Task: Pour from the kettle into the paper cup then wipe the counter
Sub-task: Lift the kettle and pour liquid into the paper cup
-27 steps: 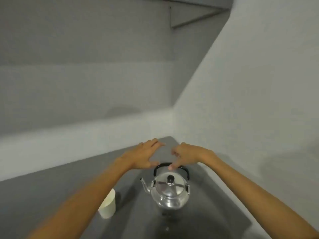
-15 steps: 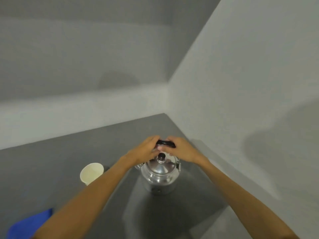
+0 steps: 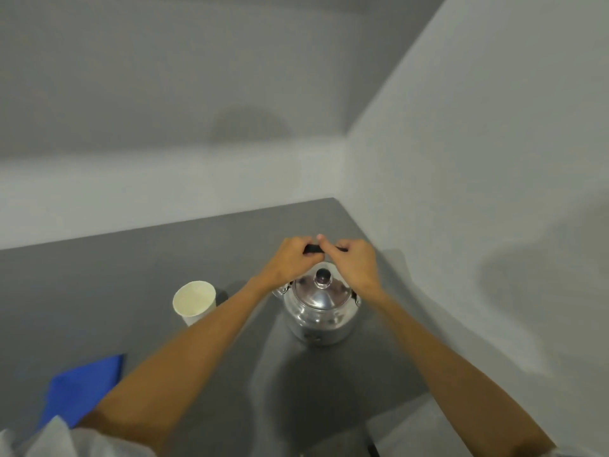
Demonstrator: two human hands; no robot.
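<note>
A shiny steel kettle (image 3: 321, 311) with a dark lid knob stands on the grey counter (image 3: 131, 278) near the right wall. Its black handle arches over the lid. My left hand (image 3: 291, 260) and my right hand (image 3: 354, 263) are both closed around that handle, side by side above the lid. The spout is hidden behind my left wrist. A white paper cup (image 3: 195, 301) stands upright to the kettle's left, apart from it. A folded blue cloth (image 3: 82, 387) lies at the counter's near left.
Pale walls meet in a corner behind the kettle and close off the counter at the back and the right. The counter's front edge shows at the lower right.
Both hands dropped from hovering open above the kettle and closed on its handle. The view tilted down, bringing the blue cloth into sight.
</note>
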